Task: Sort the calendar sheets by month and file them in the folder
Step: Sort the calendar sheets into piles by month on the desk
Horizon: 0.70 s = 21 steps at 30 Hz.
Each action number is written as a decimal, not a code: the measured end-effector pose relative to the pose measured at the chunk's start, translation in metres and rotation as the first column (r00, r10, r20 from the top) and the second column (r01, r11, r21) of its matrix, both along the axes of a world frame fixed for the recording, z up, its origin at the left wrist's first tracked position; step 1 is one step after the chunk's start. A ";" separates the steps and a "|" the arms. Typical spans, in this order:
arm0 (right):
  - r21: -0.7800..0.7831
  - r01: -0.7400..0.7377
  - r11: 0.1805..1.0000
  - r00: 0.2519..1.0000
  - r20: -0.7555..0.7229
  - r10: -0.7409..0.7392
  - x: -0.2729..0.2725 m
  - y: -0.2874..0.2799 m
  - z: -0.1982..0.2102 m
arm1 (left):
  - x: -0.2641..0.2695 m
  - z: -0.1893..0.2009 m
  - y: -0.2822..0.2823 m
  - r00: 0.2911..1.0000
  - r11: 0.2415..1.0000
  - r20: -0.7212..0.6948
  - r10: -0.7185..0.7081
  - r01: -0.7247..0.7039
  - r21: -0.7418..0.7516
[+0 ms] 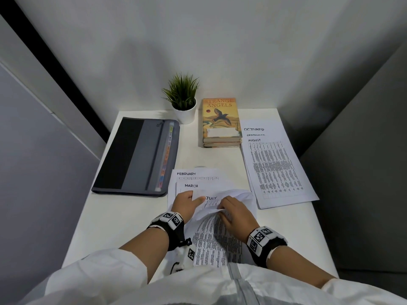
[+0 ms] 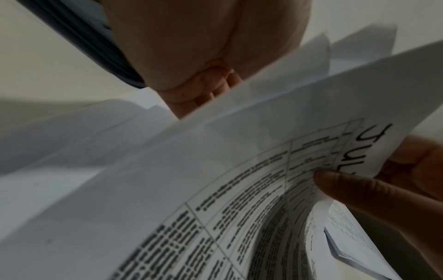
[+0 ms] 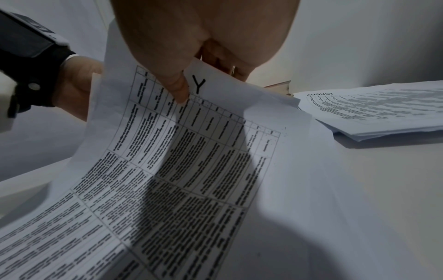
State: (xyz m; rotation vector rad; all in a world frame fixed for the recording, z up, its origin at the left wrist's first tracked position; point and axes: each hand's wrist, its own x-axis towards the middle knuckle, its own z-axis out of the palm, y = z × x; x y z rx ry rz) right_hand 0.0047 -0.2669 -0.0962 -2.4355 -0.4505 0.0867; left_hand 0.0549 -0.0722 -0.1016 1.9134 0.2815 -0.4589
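Both hands pinch the top edge of the July sheet (image 1: 211,202), lifted off the unsorted pile on the table (image 1: 123,216): left hand (image 1: 187,202) at its left corner, right hand (image 1: 233,213) beside the heading. Thin paper is probably light, floppy and easily creased; holding two top corners seems safest.

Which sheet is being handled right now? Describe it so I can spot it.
On the white table, in the near stack below the FEBRUARY sheet and MARCH sheet, both hands lift one page. Its heading reads JULY: the JULY sheet, curled upward, not flat.
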 end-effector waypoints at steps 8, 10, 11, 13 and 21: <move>-0.015 0.011 1.000 0.998 -0.056 -0.012 -0.002 0.000 0.004 | -0.001 0.006 -0.002 0.989 0.992 0.123 -0.077 0.064 0.108; -0.039 0.013 0.999 0.997 -0.074 -0.016 -0.002 -0.001 0.004 | 0.001 0.010 -0.001 0.956 0.949 0.162 -0.246 0.202 0.243; -0.047 0.011 0.999 0.997 -0.081 -0.014 -0.001 -0.001 0.004 | 0.002 0.011 0.000 0.927 0.908 0.171 -0.334 0.267 0.323; -0.051 0.009 0.999 0.995 -0.095 -0.014 0.002 -0.002 0.006 | 0.005 0.014 0.002 0.888 0.839 0.165 -0.429 0.324 0.437; -0.061 -0.022 0.998 0.991 -0.130 0.014 0.005 -0.006 0.013 | 0.010 0.024 -0.001 0.787 0.738 0.255 -0.562 0.338 0.584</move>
